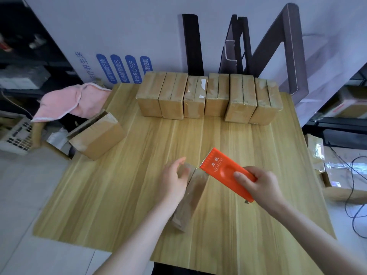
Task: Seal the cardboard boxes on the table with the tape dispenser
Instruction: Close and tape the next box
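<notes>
six cardboard boxes [208, 96] line the far edge of the counter [119, 195], and a seventh box [97, 135] sits tilted at its left edge. the right hand [264, 185] grips the orange tape dispenser [222, 169] at the near centre, with a brownish tape strip [190, 197] running from its toothed end. the risk: slack tape folds on itself or sticks to the counter. blur hides whether the left hand [174, 179] pinches the strip or only touches it.
</notes>
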